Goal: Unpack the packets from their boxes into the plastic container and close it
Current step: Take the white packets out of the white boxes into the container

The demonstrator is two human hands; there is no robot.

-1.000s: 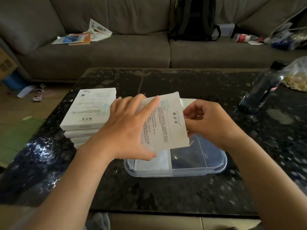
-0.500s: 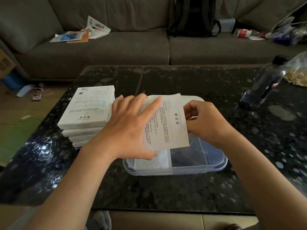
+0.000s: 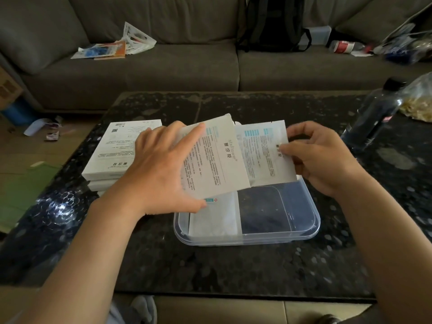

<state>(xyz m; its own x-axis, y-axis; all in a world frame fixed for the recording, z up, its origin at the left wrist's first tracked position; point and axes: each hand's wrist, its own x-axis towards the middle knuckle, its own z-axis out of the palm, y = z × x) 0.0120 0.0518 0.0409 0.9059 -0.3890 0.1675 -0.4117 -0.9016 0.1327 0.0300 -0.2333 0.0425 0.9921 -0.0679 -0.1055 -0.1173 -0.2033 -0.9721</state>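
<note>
My left hand (image 3: 161, 174) grips a white box (image 3: 217, 160) with printed text, tilted above the clear plastic container (image 3: 306, 232). A white packet (image 3: 264, 153) sticks out from behind the box on its right side, and my right hand (image 3: 320, 155) pinches that packet's right edge. At least one white packet (image 3: 212, 220) lies flat in the container's left half. The right half shows only the dark table through its bottom. A stack of white boxes (image 3: 117, 150) stands on the table to the left, partly behind my left hand.
The black speckled table (image 3: 210, 267) carries a dark plastic bottle (image 3: 374, 118) and a clear bag of food (image 3: 418, 101) at the right. A grey sofa (image 3: 182, 66) behind holds papers, a black backpack and clutter. Floor with scraps lies to the left.
My right hand has moved right and drawn a packet out from behind the box, which was closed up before. The left hand keeps holding the box above the container.
</note>
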